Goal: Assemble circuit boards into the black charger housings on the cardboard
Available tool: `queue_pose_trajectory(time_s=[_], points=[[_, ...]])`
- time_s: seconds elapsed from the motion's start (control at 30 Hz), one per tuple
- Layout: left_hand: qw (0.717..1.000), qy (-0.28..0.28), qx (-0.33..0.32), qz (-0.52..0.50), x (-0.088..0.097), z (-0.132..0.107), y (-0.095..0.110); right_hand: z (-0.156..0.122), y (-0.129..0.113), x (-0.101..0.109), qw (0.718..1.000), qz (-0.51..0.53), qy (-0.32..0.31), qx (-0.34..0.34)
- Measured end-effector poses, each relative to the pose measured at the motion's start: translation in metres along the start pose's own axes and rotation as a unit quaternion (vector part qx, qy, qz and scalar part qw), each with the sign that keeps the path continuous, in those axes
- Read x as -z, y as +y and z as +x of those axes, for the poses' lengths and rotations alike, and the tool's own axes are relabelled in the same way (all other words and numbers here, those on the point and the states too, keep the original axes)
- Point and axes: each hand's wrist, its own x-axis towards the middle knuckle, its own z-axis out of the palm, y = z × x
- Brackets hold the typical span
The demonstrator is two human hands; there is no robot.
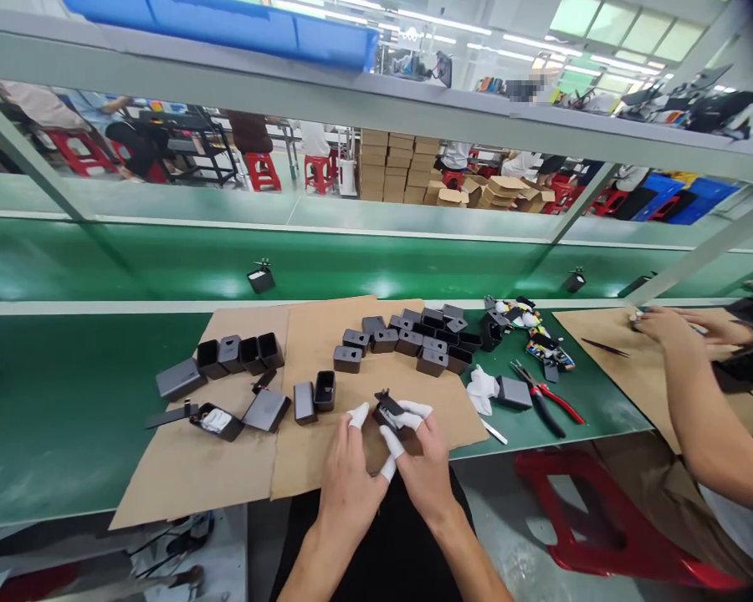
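Observation:
My right hand (425,462), with white finger cots on its tips, grips a small black plastic case (387,406) between thumb and fingers, low over the cardboard. A flap at the top of this case stands up; its inside is mostly hidden by my fingers. My left hand (350,472), also in white finger cots, is just left of the case, thumb and forefinger apart and holding nothing. Nearby on the cardboard (326,451) stand an upright open black case (325,391) and a grey-black one (304,403). Farther left lies an opened case with a white packet (218,420) inside.
Several dark cases (409,341) are grouped behind my hands. To the right are red-handled pliers (561,401), cutters (545,410), a crumpled white cloth (482,389) and a heap of small parts (545,344). A co-worker's arm (696,393) reaches in at the far right.

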Motion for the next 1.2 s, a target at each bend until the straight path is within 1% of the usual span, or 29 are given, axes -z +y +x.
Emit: queue_pose_trajectory(time_s=[0.1,0.13,0.2,0.27,0.3,0.37,0.4,0.47,0.53,0.57,0.63,0.7,0.77,0.87,0.97,1.07,1.13,1.2], points=[[1.000,-0.022,0.013,0.001,-0.007,0.010,0.005,-0.010,-0.005,0.011,0.999,-0.020,-0.024,0.025],[1.000,-0.027,0.014,0.001,-0.008,0.013,0.004,-0.013,-0.004,0.019,0.999,-0.035,-0.021,0.032],[0.999,-0.033,0.011,0.000,-0.009,0.016,0.000,-0.015,0.007,0.043,0.996,-0.084,0.011,0.039],[0.999,-0.032,0.010,-0.006,-0.009,0.016,-0.006,-0.013,0.026,0.076,0.985,-0.155,0.071,0.033],[0.999,-0.030,0.012,-0.012,-0.009,0.016,-0.009,-0.010,0.038,0.095,0.975,-0.196,0.106,0.023],[0.999,-0.026,0.022,-0.023,-0.010,0.016,-0.012,-0.001,0.062,0.137,0.945,-0.280,0.166,-0.008],[0.999,-0.024,0.030,-0.030,-0.009,0.015,-0.012,0.004,0.073,0.157,0.928,-0.320,0.187,-0.028],[0.997,-0.022,0.053,-0.049,-0.008,0.016,-0.012,0.014,0.092,0.193,0.899,-0.386,0.194,-0.071],[0.994,-0.019,0.084,-0.073,-0.005,0.016,-0.010,0.023,0.105,0.220,0.884,-0.426,0.161,-0.105],[0.991,-0.019,0.099,-0.085,-0.004,0.017,-0.009,0.026,0.110,0.230,0.880,-0.439,0.137,-0.118],[0.987,-0.021,0.123,-0.102,-0.001,0.017,-0.007,0.030,0.115,0.241,0.875,-0.455,0.095,-0.136],[0.985,-0.020,0.135,-0.103,0.001,0.018,-0.006,0.032,0.118,0.244,0.872,-0.462,0.068,-0.149],[0.987,-0.016,0.132,-0.095,0.001,0.018,-0.006,0.034,0.120,0.244,0.873,-0.458,0.055,-0.162],[0.990,-0.003,0.120,-0.078,-0.001,0.018,-0.007,0.040,0.124,0.247,0.884,-0.427,0.047,-0.183],[0.993,0.003,0.091,-0.079,-0.003,0.016,-0.013,0.047,0.123,0.261,0.904,-0.370,0.054,-0.206],[0.995,0.010,0.029,-0.090,0.000,0.012,-0.018,0.048,0.110,0.279,0.928,-0.291,0.066,-0.223],[0.995,0.013,-0.019,-0.094,0.008,0.010,-0.017,0.042,0.092,0.286,0.943,-0.238,0.068,-0.223],[0.994,0.004,-0.066,-0.092,0.022,0.009,-0.009,0.031,0.068,0.286,0.954,-0.194,0.056,-0.223]])
